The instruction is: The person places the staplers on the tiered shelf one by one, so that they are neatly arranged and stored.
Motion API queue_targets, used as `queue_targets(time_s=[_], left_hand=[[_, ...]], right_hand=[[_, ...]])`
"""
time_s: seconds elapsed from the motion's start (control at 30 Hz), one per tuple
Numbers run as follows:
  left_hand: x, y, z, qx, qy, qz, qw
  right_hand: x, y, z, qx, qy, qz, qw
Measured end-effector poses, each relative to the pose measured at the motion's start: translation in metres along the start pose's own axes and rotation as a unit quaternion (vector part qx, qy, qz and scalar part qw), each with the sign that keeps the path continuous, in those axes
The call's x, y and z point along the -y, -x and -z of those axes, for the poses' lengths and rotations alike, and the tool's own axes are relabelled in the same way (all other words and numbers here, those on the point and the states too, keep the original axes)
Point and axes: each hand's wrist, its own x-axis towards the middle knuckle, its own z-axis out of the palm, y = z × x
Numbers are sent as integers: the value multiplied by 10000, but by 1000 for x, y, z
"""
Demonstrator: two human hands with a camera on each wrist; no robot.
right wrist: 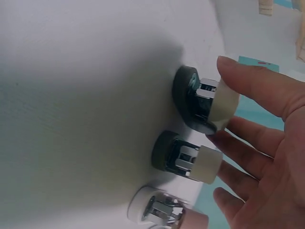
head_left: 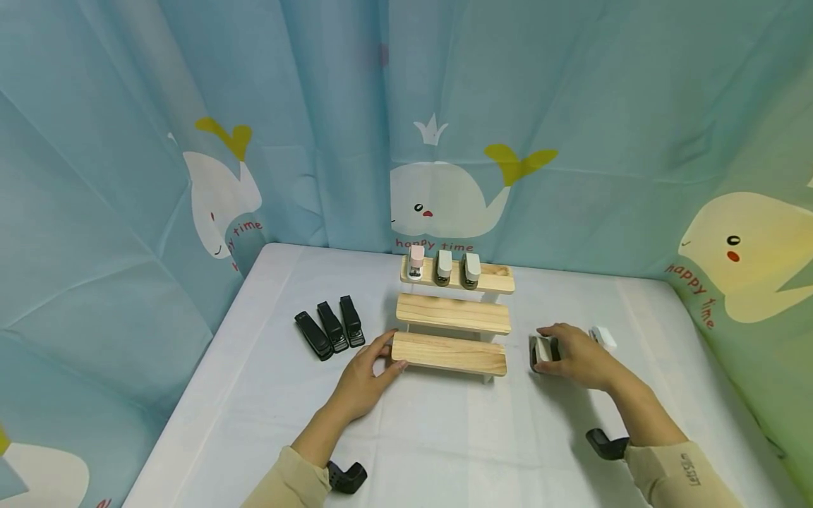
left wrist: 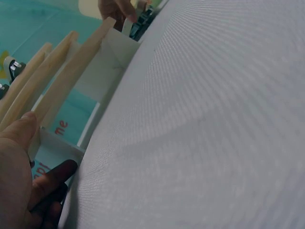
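Note:
My left hand (head_left: 364, 384) grips the left end of the lowest board of a three-tier wooden display stand (head_left: 449, 353). In the left wrist view its thumb lies against the board, with fingers at the white side support (left wrist: 57, 145). My right hand (head_left: 581, 358) pinches a mini stapler (right wrist: 224, 105) with a cream top and dark base, right of the stand. Beside it in the right wrist view are a second cream-topped stapler (right wrist: 205, 164) and a pink one with a white base (right wrist: 143, 202). On the top tier stand a pink stapler (head_left: 416, 259) and two pale-topped ones (head_left: 444, 264).
Several black staplers (head_left: 332, 324) lie side by side left of the stand, on the white-covered table (head_left: 438, 437). A blue whale-print curtain (head_left: 330, 127) encloses the back and sides. Black wrist devices (head_left: 348, 478) sit at both sleeves.

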Motion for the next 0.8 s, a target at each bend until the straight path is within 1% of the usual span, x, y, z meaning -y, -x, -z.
queue_targets(time_s=[0.17,0.37,0.8], left_hand=[[0,0,0,-12,-16,-28,10000],[-1,0,0,-18,5,-35,10000],[-1,1,0,-48,-11,-42,10000]], right_hand=[[-2,0,-3,86,76,-87,9999],[-2,0,-4,96,139,-138,9998],[-6,-2,-11,-91,244,21,9997]])
